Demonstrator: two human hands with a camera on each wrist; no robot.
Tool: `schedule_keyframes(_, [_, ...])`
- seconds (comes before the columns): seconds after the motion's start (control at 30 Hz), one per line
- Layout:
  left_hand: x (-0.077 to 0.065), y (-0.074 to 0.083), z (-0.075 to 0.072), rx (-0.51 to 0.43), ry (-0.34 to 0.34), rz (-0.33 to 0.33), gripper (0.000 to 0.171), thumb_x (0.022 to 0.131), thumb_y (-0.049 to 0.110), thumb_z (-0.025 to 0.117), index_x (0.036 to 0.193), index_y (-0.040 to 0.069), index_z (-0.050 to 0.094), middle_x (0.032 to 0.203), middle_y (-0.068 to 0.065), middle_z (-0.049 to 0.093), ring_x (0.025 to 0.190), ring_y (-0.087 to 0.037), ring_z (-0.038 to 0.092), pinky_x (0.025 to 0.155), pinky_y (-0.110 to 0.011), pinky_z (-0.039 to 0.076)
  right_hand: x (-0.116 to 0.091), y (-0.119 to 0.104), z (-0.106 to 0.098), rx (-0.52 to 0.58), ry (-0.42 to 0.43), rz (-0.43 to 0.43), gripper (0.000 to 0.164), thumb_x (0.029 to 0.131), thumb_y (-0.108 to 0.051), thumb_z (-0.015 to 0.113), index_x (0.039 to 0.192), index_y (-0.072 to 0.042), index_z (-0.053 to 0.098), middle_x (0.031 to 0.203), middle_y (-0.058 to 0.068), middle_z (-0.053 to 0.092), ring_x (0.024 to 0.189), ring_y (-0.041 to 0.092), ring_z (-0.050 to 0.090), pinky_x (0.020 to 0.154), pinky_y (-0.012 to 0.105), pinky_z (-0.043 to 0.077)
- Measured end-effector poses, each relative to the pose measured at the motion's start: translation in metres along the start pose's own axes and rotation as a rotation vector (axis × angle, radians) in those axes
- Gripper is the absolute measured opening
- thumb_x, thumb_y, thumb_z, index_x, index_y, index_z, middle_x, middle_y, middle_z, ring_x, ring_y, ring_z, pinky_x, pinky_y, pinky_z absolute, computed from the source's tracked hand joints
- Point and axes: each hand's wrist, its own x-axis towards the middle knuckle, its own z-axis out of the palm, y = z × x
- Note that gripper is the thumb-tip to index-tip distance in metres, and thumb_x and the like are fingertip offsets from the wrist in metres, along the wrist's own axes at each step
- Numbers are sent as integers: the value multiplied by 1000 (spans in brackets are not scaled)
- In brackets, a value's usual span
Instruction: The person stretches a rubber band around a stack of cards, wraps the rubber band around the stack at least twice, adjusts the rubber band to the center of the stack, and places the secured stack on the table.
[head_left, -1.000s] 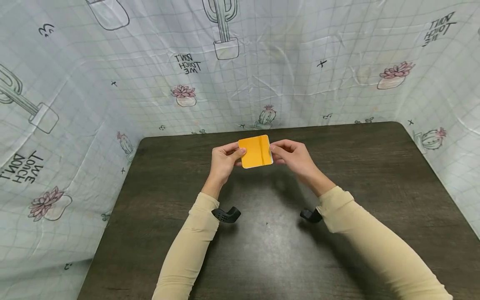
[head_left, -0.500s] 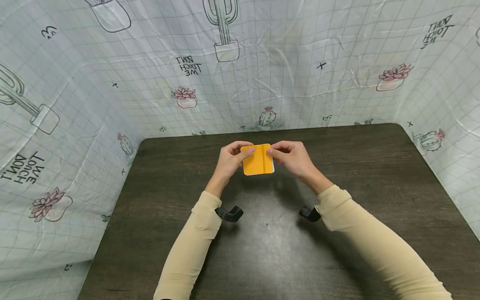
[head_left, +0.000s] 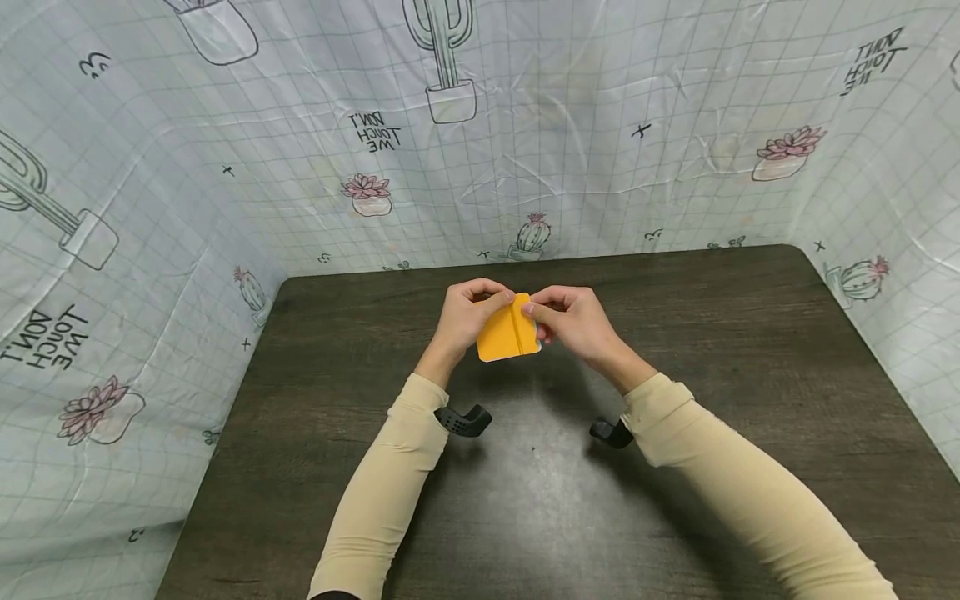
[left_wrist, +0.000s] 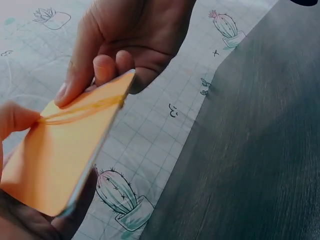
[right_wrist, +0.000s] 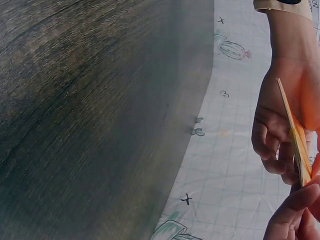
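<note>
A small orange notebook point(head_left: 497, 335) with a matching elastic band point(head_left: 517, 327) near its right edge is held up above the table, tilted slightly. My left hand point(head_left: 468, 317) grips its left side, thumb on the cover. At the upper right edge my right hand point(head_left: 577, 321) pinches it, its thumb beside the band. The left wrist view shows the cover slanted, with the band point(left_wrist: 82, 111) running across it and the left thumb point(left_wrist: 20, 119) at one end of the band. From the right wrist, the notebook point(right_wrist: 295, 135) appears nearly edge-on.
A dark wood-grain table point(head_left: 300, 433) lies under both arms. Behind and at the sides hangs a pale grid-patterned curtain point(head_left: 585, 100) printed with cacti. Each wrist carries a black camera mount, one left mount point(head_left: 465, 422) and one right mount point(head_left: 611, 432).
The notebook has come down slightly toward me and its tilt has changed. My left hand has slid right and up along it; my right thumb has moved onto the cover by the band.
</note>
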Motion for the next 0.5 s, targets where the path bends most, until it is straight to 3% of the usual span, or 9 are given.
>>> schedule_keyframes(0.13, [0,-1,0,-26,14,15,8,93,8,69,90,2,74,85,-7,68,71,-18,62,60,-27,55,-2,-3,1,17,11,11,25,97,-18,69,107,5,71,80,17,63,59,19,57,55,27,53])
schedule_keyframes(0.33, [0,-7,-6,-116,142,4,9,96,9,68,96,0,71,81,-3,69,71,-16,66,61,-27,55,-2,-4,-5,11,46,33,26,97,-18,70,108,6,70,79,15,63,58,18,57,55,27,55])
schedule_keyframes(0.4, [-1,-8,-8,-122,112,0,15,97,12,68,107,1,72,90,-5,72,82,-18,69,69,-29,58,-3,-1,-8,-1,35,30,25,97,-17,70,107,6,70,79,15,63,59,18,58,56,27,56])
schedule_keyframes(0.5, [-2,-7,-5,-57,-1,-10,23,98,18,69,113,1,73,100,-8,73,87,-22,69,73,-31,58,-4,2,-8,-18,6,13,23,97,-16,69,106,6,71,78,17,63,60,20,58,56,29,56])
